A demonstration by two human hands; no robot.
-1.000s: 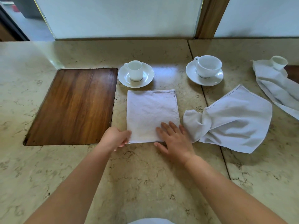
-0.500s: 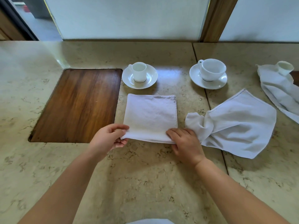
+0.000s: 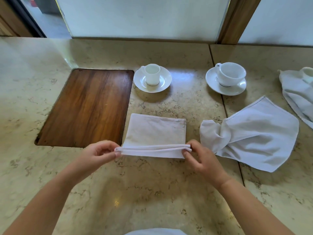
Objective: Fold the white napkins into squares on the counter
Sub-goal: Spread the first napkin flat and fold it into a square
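Left hand (image 3: 97, 152) and right hand (image 3: 200, 156) pinch folded napkin (image 3: 155, 133) near corners (edge seemingly lifted off counter (image 3: 152, 192)).

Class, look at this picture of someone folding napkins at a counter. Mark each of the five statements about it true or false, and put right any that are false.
1. Both hands pinch the near edge of the folded napkin, the left hand at one corner and the right hand at the other. True.
2. The small cup lies tipped over on the counter. False: it stands upright on its saucer.
3. An unfolded napkin lies bunched to the right of the folded one. True.
4. The folded napkin lies on the wooden board. False: it lies on the counter beside the board.
5. The large cup is full of coffee. False: it looks empty.
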